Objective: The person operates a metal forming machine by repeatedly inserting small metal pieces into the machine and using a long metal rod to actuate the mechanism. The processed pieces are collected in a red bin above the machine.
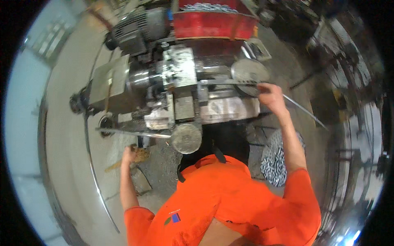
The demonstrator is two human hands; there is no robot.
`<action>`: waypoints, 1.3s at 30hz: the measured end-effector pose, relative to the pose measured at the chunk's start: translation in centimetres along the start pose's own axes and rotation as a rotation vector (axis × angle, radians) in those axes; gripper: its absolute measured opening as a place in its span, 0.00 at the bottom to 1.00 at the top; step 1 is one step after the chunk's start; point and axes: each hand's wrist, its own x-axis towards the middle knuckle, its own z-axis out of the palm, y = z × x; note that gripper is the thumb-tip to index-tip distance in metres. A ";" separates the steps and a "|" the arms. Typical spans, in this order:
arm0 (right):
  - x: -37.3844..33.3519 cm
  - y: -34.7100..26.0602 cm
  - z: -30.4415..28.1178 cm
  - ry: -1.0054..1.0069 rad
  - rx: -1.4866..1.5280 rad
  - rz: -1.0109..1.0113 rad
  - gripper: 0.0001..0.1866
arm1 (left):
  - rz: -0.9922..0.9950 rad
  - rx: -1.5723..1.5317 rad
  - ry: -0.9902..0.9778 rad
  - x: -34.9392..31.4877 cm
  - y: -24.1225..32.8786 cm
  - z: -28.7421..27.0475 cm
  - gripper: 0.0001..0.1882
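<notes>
My right hand (271, 96) is closed around the inner part of a metal rod (305, 110) beside a round metal disc (248, 73) at the machine's right. Next to its fingers ends a flat bar with holes (227, 82), which reaches in to the machine's middle. My left hand (129, 156) is curled low at the left, below a long metal lever (135, 133) and apart from it. That lever runs to a second round disc (186, 138) at the machine's front. A straw-coloured, brush-like thing (142, 155) lies behind the left hand; whether the fingers hold it is unclear.
A greasy metal machine (179, 67) with an electric motor (140, 29) stands ahead. Behind it is a red bin (213, 25) of small metal pieces. A container of shiny metal pieces (276, 164) stands at right. A long thin rod (93, 174) curves along the left.
</notes>
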 end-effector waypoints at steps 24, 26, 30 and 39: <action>13.7 -22.7 17.1 -0.342 -0.420 -0.617 0.14 | -0.342 0.000 0.670 -18.0 2.8 -8.8 0.23; 16.4 -22.3 12.7 -0.189 -0.431 -0.563 0.15 | -0.360 -0.066 0.606 -17.3 1.9 -8.9 0.23; 19.7 -19.8 7.1 0.211 -0.221 -0.562 0.31 | -0.092 0.420 0.642 -12.6 3.9 -12.3 0.20; 3.9 1.2 -2.8 0.035 0.082 -0.240 0.24 | -0.014 -0.761 0.228 -7.2 3.2 -14.8 0.21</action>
